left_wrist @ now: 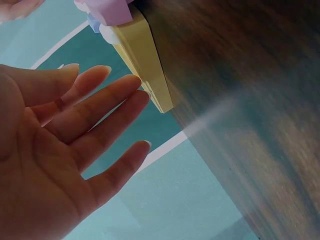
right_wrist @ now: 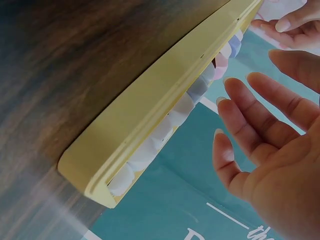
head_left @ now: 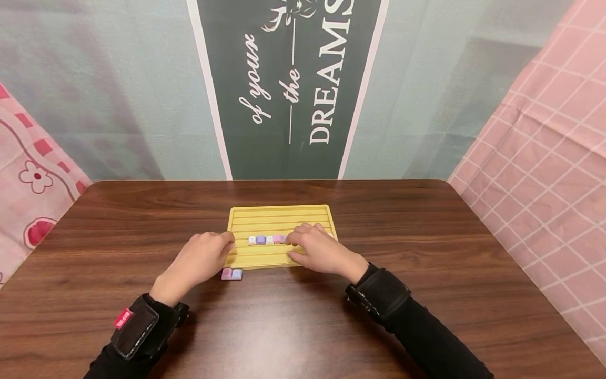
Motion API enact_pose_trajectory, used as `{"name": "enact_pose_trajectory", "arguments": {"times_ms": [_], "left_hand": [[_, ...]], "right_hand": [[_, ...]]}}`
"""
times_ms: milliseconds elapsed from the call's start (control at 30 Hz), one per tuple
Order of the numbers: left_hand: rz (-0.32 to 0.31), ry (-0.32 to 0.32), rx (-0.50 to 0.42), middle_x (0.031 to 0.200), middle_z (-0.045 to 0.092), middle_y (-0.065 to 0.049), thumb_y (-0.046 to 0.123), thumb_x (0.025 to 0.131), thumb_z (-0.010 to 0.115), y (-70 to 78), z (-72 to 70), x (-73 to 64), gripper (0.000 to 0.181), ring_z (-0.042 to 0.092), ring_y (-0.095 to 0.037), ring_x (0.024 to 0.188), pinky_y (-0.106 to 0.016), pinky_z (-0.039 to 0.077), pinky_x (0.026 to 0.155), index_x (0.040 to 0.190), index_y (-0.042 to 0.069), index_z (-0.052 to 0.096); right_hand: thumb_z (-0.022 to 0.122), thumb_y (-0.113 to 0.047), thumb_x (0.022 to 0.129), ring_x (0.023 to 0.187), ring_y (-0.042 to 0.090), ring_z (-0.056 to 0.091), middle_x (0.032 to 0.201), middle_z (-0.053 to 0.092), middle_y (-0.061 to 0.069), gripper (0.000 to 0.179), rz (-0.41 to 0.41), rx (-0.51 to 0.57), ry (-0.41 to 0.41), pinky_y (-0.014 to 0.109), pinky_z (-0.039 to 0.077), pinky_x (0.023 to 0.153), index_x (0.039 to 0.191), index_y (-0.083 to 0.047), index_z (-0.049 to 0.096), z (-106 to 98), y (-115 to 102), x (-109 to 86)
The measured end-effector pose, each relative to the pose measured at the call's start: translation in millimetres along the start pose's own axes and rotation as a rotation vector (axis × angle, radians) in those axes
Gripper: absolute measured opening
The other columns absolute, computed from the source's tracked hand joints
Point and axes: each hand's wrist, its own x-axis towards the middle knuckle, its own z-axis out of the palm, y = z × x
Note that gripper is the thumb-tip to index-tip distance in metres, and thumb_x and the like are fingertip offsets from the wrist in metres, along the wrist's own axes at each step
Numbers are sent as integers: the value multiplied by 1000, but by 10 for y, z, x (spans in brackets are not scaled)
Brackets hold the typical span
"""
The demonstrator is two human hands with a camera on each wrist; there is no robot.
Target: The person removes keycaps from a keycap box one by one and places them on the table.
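A yellow ridged tray (head_left: pixel 262 259) lies on the table with a row of keycaps (head_left: pixel 261 240) in white, purple and pink along one groove. My left hand (head_left: pixel 203 258) is at the tray's left edge; in the left wrist view its fingers (left_wrist: pixel 107 107) are spread and hold nothing. Over the tray's right half hovers my right hand (head_left: pixel 318 250), covering part of the row in the head view. From the right wrist, its relaxed, empty fingers (right_wrist: pixel 252 112) face the row of pale keycaps (right_wrist: pixel 145 152). Two keycaps (head_left: pixel 232 273), pink and light blue, sit just before the tray's front left corner.
The brown wooden table (head_left: pixel 402 226) extends on all sides of the tray. Behind it hangs a cloth backdrop (head_left: pixel 284 152) with white lettering. Pink patterned cloths hang at the left (head_left: pixel 35 173) and right (head_left: pixel 544 158).
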Motion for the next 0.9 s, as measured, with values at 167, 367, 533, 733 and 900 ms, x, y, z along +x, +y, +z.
{"name": "enact_pose_trajectory", "arguments": {"times_ms": [167,367,533,733,900], "left_hand": [[9,5,18,61,50,-1,6,86,59,8,-1,-1,6,43,-14,52,-34,39,53,81,2,60],[28,16,33,60,49,0,6,85,60,23,-1,-10,10,42,-14,52,-34,38,52,76,4,57],[31,17,35,60,48,0,5,84,61,38,-4,-10,13,43,-14,53,-33,38,52,73,5,56],[29,19,38,59,48,1,5,84,61,41,2,-12,15,45,-15,54,-34,38,52,71,6,55],[38,34,42,60,49,0,5,84,62,39,6,-15,14,49,-17,56,-36,39,52,71,6,55]], "right_hand": [[62,-20,86,91,16,52,98,62,3,20,-6,-13,6,32,33,72,101,-7,66,-1,-17,15],[62,-21,87,93,16,52,99,62,3,20,-4,-12,1,33,33,73,101,-7,66,11,-25,34],[62,-21,87,92,16,52,99,62,3,21,-1,-16,-2,33,33,73,102,-7,66,15,-35,50],[63,-21,86,90,17,51,98,62,4,20,-2,-16,8,33,33,72,101,-7,66,15,-52,62],[62,-21,86,94,17,52,98,62,4,20,0,-22,10,33,33,72,100,-7,66,19,-65,74]]}}
